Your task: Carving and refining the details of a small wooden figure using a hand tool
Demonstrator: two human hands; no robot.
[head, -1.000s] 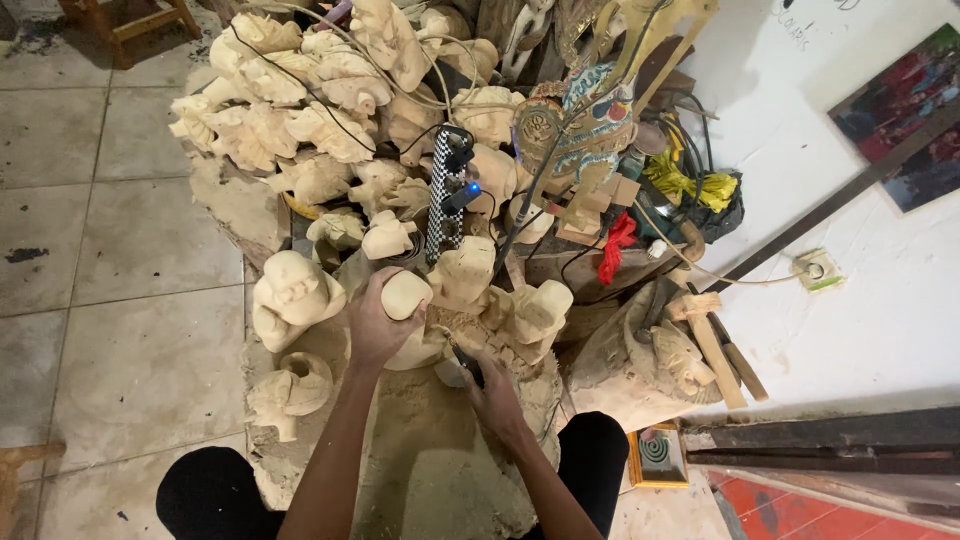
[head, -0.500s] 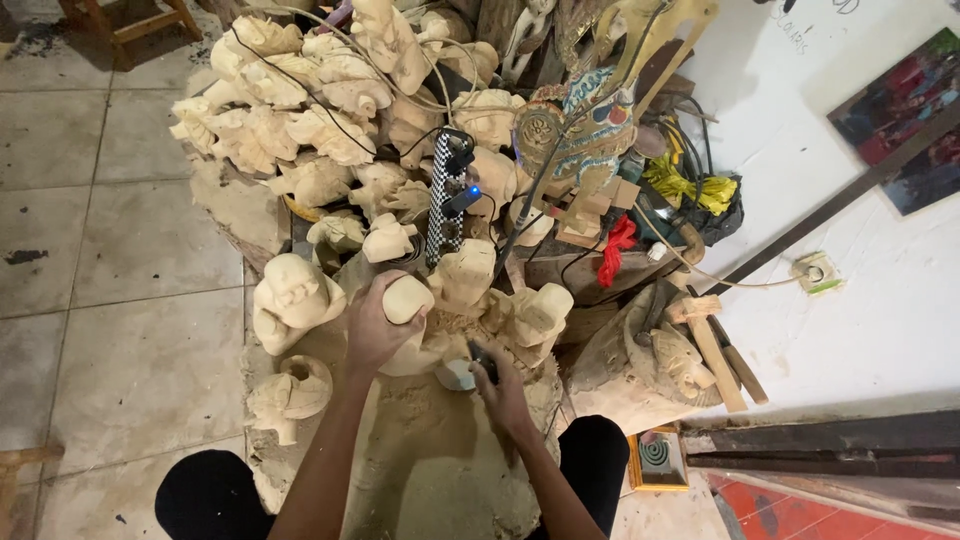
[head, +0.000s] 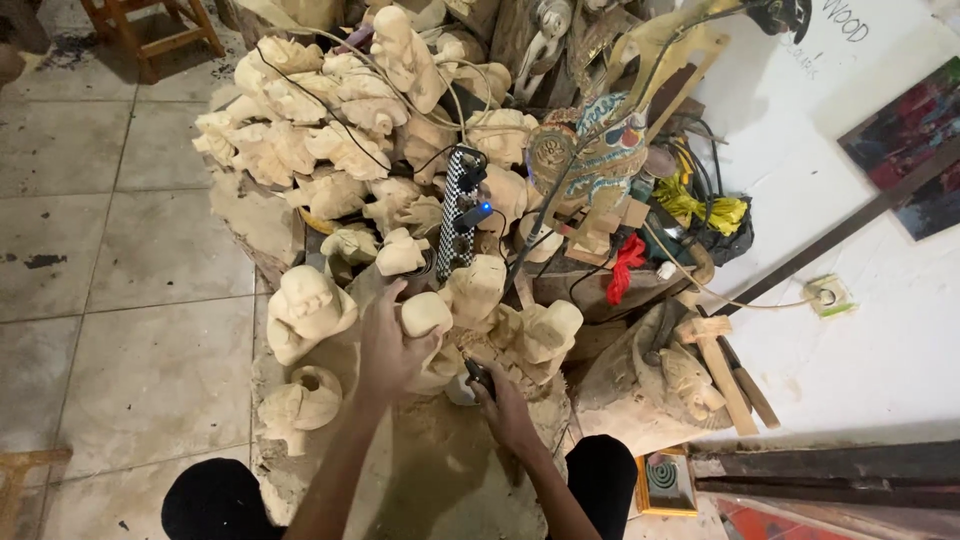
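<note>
My left hand (head: 385, 350) grips a pale unfinished wooden figure (head: 428, 318) by its rounded head, steadying it over a large block of raw wood (head: 440, 480) between my knees. My right hand (head: 500, 405) is closed around a small dark hand tool (head: 478, 375) whose tip is pressed against the base of the same figure. Sawdust lies around the spot. Both forearms reach up from the bottom of the view.
A heap of pale carved figures (head: 320, 150) fills the space ahead. A checkered power strip (head: 458, 210) with cables stands among them, beside a painted carved figure (head: 590, 165). A wooden mallet (head: 720, 365) lies right, tiled floor (head: 120, 300) left, white wall (head: 860, 330) right.
My right hand has shifted slightly up toward the figure's base with the tool. The left hand keeps its hold on the figure.
</note>
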